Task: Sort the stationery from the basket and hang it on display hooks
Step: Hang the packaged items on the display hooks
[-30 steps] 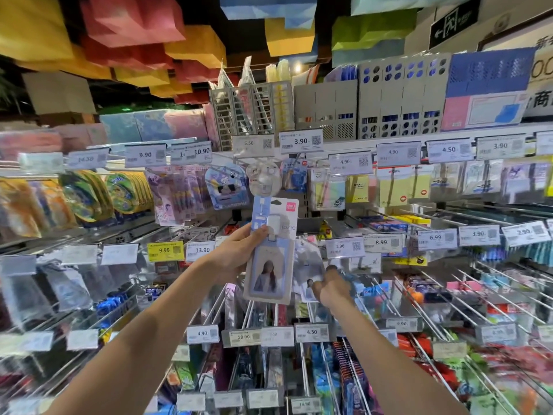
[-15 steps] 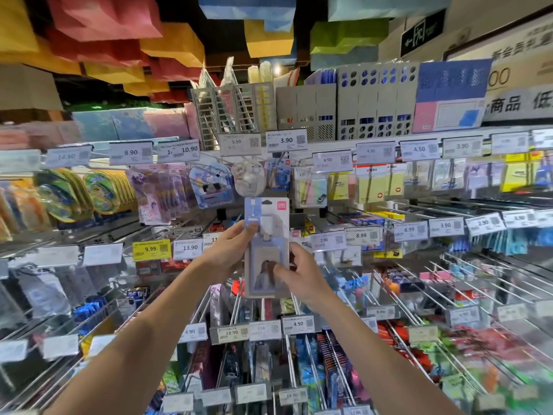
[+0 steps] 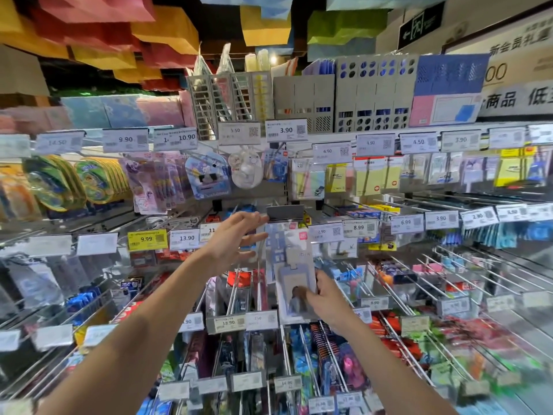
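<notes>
We hold a card-holder pack [image 3: 291, 259] up at the display hooks [image 3: 232, 295].

At the left, a yellow 9.99 price tag [image 3: 146, 239] hangs on the rail. Just right of it our left hand [image 3: 235, 239] is raised with its fingers spread and straight, holding nothing. Its fingertips are close to the pack's upper left edge, but blur keeps us from telling whether they touch. The pack stands upright, its top just under a flipped-up grey tag holder [image 3: 285, 212]; we cannot tell whether it sits on a hook. Our right hand [image 3: 327, 298] grips the pack's lower right part, fingers curled over its front. Farther right hangs an 8.99 price tag [image 3: 358, 228].
</notes>
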A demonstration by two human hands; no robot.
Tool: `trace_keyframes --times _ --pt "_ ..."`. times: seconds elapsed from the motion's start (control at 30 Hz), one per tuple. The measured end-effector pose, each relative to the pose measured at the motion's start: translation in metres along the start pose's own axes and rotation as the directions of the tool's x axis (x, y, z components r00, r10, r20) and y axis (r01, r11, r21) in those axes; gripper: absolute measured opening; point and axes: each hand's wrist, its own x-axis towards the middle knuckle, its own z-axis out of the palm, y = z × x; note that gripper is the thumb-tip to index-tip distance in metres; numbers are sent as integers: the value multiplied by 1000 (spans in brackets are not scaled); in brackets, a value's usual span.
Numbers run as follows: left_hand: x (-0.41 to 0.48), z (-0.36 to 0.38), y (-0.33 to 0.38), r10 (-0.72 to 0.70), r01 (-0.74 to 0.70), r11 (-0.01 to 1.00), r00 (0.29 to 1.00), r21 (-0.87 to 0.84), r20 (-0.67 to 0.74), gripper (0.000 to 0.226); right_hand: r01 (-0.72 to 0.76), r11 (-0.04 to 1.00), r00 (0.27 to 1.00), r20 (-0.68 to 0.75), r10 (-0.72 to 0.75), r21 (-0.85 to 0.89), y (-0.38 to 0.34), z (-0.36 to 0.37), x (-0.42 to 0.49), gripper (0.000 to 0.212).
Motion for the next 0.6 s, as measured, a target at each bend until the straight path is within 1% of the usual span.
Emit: trace_keyframes --times 0.1,0.2,0.23,0.37,0.5,0.6 --pt "-3 0 3 6 -5 1000 1000 23 -14 43 -7 1000 1000 -2 7 9 -7 4 12 29" --pt "-1 -1 1 42 -41 997 999 71 -10 29 -15 1000 1000 16 15 -2 -14 7 22 30" --pt "-1 -1 0 51 -49 995 999 88 -12 30 -25 1000 999 23 25 11 -15 8 25 31" --pt "0 -6 -2 57 -58 990 998 129 13 50 -45 997 998 40 43 61 -12 11 34 31" --pt "-1 -7 -2 68 -74 988 997 137 45 61 -11 1000 999 53 9 30 2 11 39 30" --pt "-1 -6 -2 75 -79 988 997 131 38 66 29 999 998 64 -30 16 7 11 41 29"
